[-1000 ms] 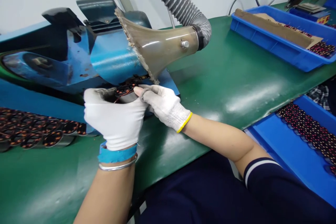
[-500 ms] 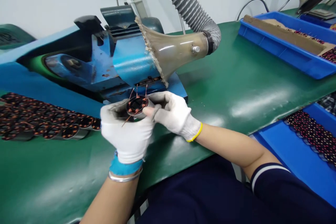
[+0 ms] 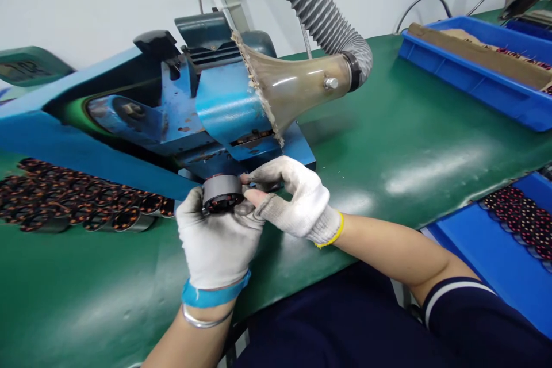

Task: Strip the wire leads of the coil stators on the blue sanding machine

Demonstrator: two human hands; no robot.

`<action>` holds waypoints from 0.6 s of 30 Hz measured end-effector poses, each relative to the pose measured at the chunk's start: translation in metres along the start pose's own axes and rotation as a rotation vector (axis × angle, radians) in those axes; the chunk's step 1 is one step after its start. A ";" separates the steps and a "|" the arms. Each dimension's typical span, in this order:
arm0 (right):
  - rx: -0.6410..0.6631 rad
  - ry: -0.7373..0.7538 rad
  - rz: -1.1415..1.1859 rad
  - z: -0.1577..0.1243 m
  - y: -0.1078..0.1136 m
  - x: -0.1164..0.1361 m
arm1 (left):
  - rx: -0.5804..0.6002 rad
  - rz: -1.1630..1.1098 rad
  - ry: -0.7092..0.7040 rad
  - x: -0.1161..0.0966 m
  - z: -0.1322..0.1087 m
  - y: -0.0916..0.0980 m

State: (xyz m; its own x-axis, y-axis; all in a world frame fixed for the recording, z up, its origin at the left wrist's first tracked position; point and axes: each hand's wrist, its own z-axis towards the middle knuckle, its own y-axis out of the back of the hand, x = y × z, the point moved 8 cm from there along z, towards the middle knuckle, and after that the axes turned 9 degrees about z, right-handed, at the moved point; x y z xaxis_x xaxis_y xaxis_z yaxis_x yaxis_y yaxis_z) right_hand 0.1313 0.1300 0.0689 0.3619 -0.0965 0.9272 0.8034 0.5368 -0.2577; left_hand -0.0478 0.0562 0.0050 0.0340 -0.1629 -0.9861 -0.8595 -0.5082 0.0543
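Note:
A ring-shaped motor stator (image 3: pixel 223 186) with a grey metal side and dark inside sits between my gloved hands, just in front of the blue machine (image 3: pixel 233 100). My left hand (image 3: pixel 219 241) is closed around it from the left and below. At the stator's right edge, the bare thumb and fingertip of my right hand (image 3: pixel 293 198) are pinched against it. Its wire leads cannot be made out. To the left of my left hand, many similar stators (image 3: pixel 133 219) with copper windings stand packed on the green table (image 3: pixel 107 282).
A tan extraction hood (image 3: pixel 297 83) on a grey corrugated hose (image 3: pixel 321 6) covers the machine's right end. A blue tray (image 3: pixel 461 77) with cardboard and parts stands at the back right. Another blue tray (image 3: pixel 466 241), holding rows of parts, lies lower right.
The stator has been tipped over: its open face with copper windings and upright leads showed before, now its grey side faces me. My hands have stayed close together around it.

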 end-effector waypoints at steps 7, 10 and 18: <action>-0.080 -0.150 -0.001 0.010 0.007 -0.024 | 0.050 0.034 0.122 -0.004 -0.008 0.003; -0.106 -0.183 0.021 0.010 0.008 -0.027 | 0.025 -0.001 0.078 0.004 -0.020 0.013; -0.124 -0.146 0.017 -0.003 0.005 -0.010 | -0.398 0.674 0.023 0.074 -0.071 0.173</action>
State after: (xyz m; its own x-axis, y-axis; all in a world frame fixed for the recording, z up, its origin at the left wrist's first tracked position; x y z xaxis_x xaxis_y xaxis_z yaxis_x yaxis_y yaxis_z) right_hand 0.1330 0.1317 0.0574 0.3103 0.0394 0.9498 0.8533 0.4290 -0.2965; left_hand -0.1574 -0.1040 -0.0470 -0.4163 -0.5592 -0.7169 -0.4509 -0.5578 0.6969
